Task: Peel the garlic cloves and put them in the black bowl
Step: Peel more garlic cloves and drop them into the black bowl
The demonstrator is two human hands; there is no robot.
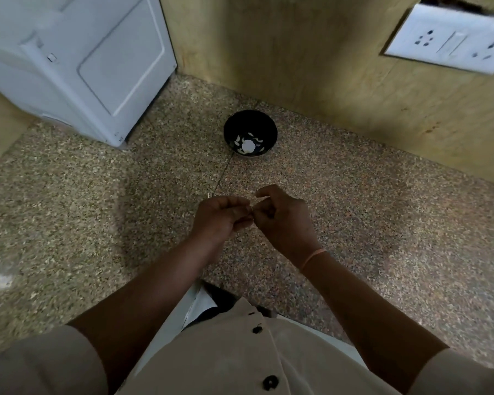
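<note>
So both hands are up over the speckled stone counter [354, 212], fingers curled in and fingertips meeting in the middle. The left hand [221, 216] and the right hand [283, 215] pinch a pale sliver [260, 198] between them. It's honestly too small and blurry to say if that's skin or a clove itself. Neither hand is spread at all, both are tucked in tight around that little bit. The black bowl [240, 121] sits on the counter further back, well apart from the hands and close to the yellowish wall [311, 67], pretty much straight ahead of them. Inside it there's a scatter of white garlic pieces [248, 145] on the bottom, one rounder blob in the middle with thinner curved bits around it. Off to the left there's a white appliance [77, 61] standing on the counter against the wall, and up on the right a white switch and socket plate [451, 41] is set into the wall. The right wrist has a thin orange thread band [314, 256], and a beige shirt [234, 363] with black buttons fills the bottom edge.
</note>
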